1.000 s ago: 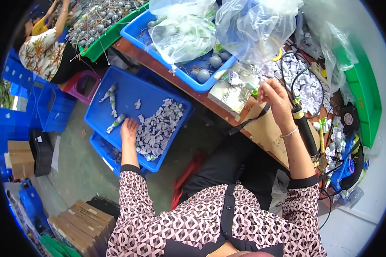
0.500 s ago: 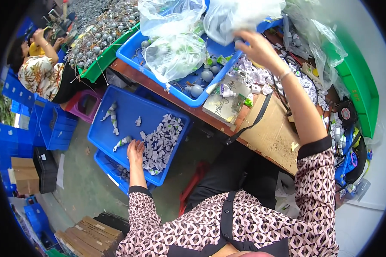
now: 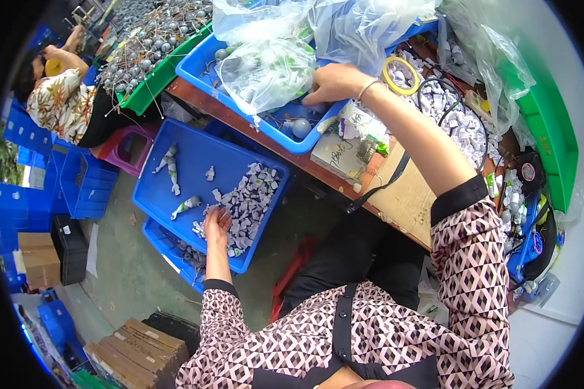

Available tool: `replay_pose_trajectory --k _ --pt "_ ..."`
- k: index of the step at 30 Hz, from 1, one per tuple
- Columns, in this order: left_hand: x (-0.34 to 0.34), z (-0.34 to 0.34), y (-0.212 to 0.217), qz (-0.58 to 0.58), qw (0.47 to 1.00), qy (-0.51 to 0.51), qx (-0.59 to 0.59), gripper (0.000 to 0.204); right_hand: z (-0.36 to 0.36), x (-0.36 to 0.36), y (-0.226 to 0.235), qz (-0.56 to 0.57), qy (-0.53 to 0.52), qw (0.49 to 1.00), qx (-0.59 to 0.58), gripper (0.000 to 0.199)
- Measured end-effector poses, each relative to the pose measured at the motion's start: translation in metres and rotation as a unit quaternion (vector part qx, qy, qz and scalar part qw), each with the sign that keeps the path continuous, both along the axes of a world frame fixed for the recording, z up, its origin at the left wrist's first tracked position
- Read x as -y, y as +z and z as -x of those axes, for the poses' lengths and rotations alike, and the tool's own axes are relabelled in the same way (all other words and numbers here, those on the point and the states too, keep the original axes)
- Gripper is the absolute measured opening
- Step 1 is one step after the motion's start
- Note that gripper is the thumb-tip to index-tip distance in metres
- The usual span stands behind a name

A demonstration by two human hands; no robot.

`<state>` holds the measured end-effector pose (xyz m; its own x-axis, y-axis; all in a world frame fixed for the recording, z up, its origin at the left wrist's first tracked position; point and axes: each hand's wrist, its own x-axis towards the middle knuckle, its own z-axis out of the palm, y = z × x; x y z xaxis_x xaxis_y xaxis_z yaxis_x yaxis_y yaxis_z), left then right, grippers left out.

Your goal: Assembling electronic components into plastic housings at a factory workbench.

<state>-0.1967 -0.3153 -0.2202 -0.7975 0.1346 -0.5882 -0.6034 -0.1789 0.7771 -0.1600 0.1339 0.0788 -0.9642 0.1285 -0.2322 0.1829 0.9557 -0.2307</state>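
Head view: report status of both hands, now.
Left hand down in pile of small white packets, low blue plastic tray. Right hand reaching into blue plastic bin beside clear plastic bag. Grip unclear; nothing blocking.

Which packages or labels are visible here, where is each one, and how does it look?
Clear plastic bag: in the blue tray on the bench, crumpled, by the right hand.
Small white packets: heaped in the low blue bin, under the left hand.
Cardboard box: on the floor at the far left, brown.
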Motion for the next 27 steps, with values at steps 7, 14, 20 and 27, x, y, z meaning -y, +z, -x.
replay_pose_trajectory --k 7,14,20,27 --pt "-0.018 -0.012 -0.002 -0.010 1.000 0.000 0.022 0.032 0.010 -0.049 -0.001 0.344 -0.088 0.935 -0.027 0.018" --pt "-0.016 -0.027 -0.010 -0.005 0.999 0.001 0.037 0.029 0.017 -0.097 0.001 -0.043 -0.017 0.992 -0.115 0.037" --pt "-0.021 -0.033 -0.015 -0.001 0.999 -0.007 0.036 0.030 0.039 -0.083 -0.012 -0.249 -0.083 0.965 0.014 0.035" --pt "-0.026 -0.036 -0.013 -0.002 0.999 -0.005 0.047 0.029 0.039 -0.107 -0.056 -0.357 -0.182 0.912 -0.091 0.042"
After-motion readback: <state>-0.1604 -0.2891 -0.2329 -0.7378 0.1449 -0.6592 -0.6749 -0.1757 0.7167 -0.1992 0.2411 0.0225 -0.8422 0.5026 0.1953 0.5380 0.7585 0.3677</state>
